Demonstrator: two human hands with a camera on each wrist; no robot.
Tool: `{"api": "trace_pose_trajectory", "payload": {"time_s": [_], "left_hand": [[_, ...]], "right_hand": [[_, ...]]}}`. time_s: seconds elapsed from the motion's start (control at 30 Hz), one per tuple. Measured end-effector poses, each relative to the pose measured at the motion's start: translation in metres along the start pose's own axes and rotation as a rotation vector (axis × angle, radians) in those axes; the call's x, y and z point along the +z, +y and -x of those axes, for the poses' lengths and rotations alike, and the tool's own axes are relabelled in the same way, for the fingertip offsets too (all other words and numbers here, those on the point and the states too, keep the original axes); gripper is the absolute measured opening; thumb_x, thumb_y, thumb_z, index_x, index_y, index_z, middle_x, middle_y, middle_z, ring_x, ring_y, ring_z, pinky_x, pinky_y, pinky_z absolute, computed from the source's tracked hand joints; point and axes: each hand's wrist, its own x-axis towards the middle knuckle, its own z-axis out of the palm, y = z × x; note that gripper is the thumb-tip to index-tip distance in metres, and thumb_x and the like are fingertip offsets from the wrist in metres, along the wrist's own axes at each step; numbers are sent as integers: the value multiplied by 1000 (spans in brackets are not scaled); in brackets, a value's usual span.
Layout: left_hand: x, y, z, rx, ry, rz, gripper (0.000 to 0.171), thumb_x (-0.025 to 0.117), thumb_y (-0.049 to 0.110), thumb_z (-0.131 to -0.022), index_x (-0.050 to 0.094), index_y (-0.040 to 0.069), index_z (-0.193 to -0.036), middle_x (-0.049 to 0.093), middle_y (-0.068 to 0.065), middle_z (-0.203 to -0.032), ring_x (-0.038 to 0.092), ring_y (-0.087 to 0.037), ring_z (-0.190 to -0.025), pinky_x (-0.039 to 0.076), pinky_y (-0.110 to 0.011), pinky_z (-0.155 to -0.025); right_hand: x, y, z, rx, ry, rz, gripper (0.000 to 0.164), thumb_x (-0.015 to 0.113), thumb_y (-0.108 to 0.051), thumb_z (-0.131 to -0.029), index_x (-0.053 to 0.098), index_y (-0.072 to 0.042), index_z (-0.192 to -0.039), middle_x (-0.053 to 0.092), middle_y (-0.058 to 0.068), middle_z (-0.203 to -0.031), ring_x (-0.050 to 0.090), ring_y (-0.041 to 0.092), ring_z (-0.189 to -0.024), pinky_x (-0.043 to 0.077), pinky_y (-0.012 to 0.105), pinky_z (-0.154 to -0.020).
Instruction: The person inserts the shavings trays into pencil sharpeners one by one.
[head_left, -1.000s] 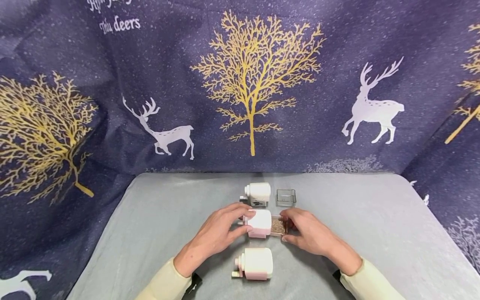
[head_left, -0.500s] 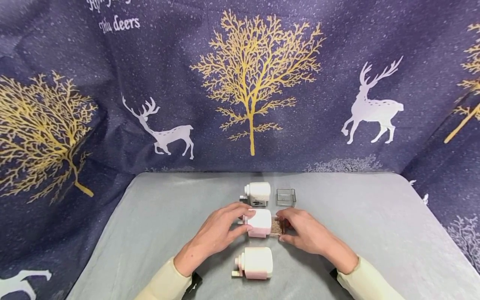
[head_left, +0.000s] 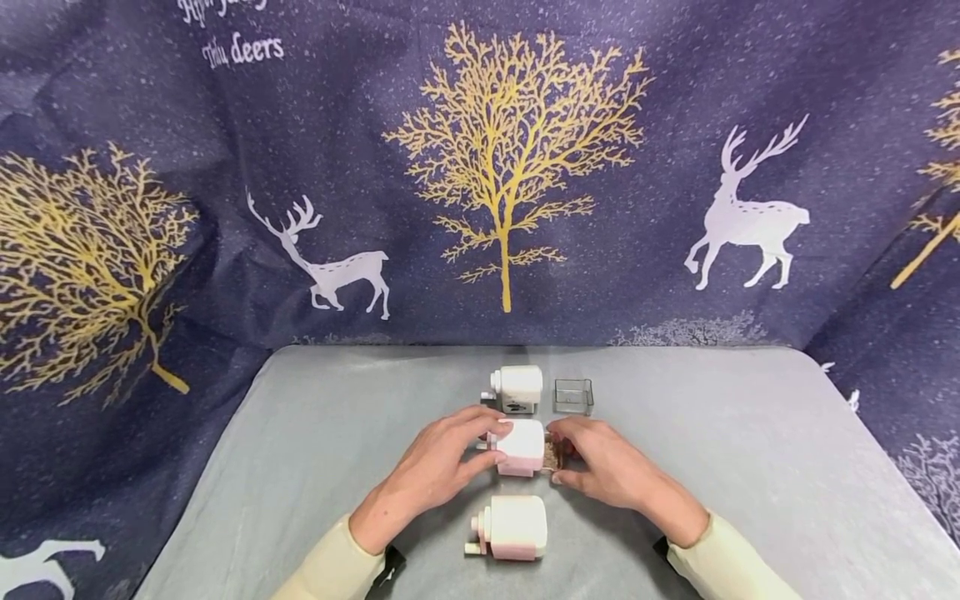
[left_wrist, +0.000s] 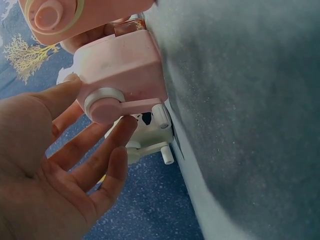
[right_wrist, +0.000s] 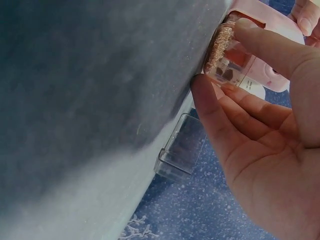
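Observation:
A pink hand-crank pencil sharpener [head_left: 520,446] lies in the middle of the table, its crank toward the left. My left hand [head_left: 438,458] holds its crank end, thumb on the near side and fingers at the far side. From the sharpener's right end sticks a clear shavings drawer [head_left: 552,455], partly inserted. My right hand [head_left: 611,462] pinches that drawer between thumb and fingers. In the right wrist view, brown shavings [right_wrist: 220,47] show through its clear wall. The crank handle [left_wrist: 160,116] hangs just beyond my left fingers in the left wrist view.
Behind stands a white pencil sharpener [head_left: 519,388], with a clear open drawer [head_left: 573,396] to its right. Another pink sharpener [head_left: 517,527] stands nearer the table's front. A dark blue cloth [head_left: 600,250] with deer and trees hangs behind the grey table [head_left: 750,433].
My right hand has moved left, sliding the shavings drawer further into the pink sharpener. The left hand keeps its hold in the same place.

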Motion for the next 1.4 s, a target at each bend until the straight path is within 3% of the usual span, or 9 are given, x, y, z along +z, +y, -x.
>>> {"api": "trace_pose_trajectory", "payload": {"time_s": [0.2, 0.6, 1.03, 1.4], "left_hand": [[1, 0, 0, 5, 3, -5, 36, 65, 40, -92, 64, 25, -125, 56, 11, -129, 55, -8, -113, 48, -34, -95], [2, -1, 0, 3, 0, 4, 36, 65, 38, -92, 64, 24, -126, 56, 9, -130, 55, -10, -114, 48, -35, -96], [3, -1, 1, 7, 6, 8, 35, 64, 37, -93, 64, 25, -126, 56, 11, -129, 55, -7, -113, 48, -33, -96], [4, -2, 1, 13, 9, 10, 37, 63, 39, -93, 64, 25, -128, 56, 10, -129, 55, -7, -114, 48, -34, -96]], "right_hand": [[1, 0, -2, -3, -8, -12, 49, 83, -25, -73, 63, -11, -115, 63, -5, -98, 57, 10, -84, 53, 30, -75], [0, -2, -4, -1, -23, -18, 50, 83, -26, -73, 63, -10, -116, 65, -2, -102, 60, 13, -90, 54, 32, -80], [4, -3, -7, -25, -22, -53, 39, 83, -23, -74, 63, -16, -106, 62, -6, -90, 58, 11, -79, 52, 26, -71], [5, -6, -8, -19, -20, -68, 35, 83, -21, -73, 64, -15, -102, 63, -4, -89, 58, 11, -77, 53, 24, -69]]}}
